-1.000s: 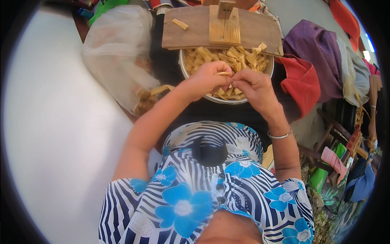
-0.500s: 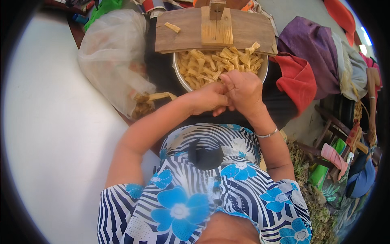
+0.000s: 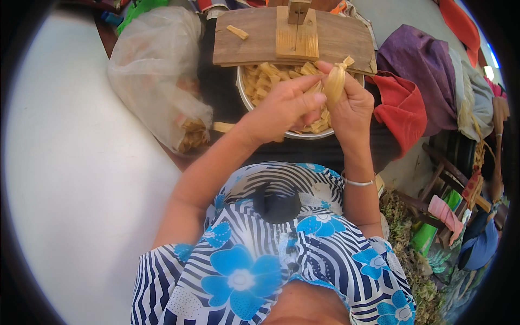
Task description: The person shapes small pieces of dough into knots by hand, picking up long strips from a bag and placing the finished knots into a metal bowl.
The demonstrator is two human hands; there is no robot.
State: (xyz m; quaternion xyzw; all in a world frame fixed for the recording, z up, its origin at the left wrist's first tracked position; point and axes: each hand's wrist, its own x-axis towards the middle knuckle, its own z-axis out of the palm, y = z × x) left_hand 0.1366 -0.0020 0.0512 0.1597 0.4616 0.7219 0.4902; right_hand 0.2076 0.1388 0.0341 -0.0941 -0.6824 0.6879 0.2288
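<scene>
Over a round metal basin [image 3: 242, 86], both hands work on one pale yellow, dried husk-like strip [image 3: 335, 86], its narrow knotted-looking end pointing up. My right hand [image 3: 353, 105] is closed around it, holding it upright between thumb and fingers. My left hand [image 3: 284, 108] is also closed, thumb and fingertips pinching at the strip's left side; its lower part is hidden there. Several short, folded yellow pieces [image 3: 265, 76] fill the basin beneath the hands. Across the basin's far rim lies a wooden board [image 3: 244, 49] with an upright wooden block [image 3: 298, 12] fixed to it.
A translucent bag [image 3: 151, 70] with husk strips at its mouth sits left of the basin. One loose piece [image 3: 237, 32] lies on the board. Red cloth [image 3: 403, 105] and a purple bundle [image 3: 420, 70] are to the right. A pale smooth surface [image 3: 70, 162] spans the left.
My hands, pressed together before, have moved apart slightly and my right hand has turned, bringing the strip into view. A long strip near my left forearm now shows only as a short piece.
</scene>
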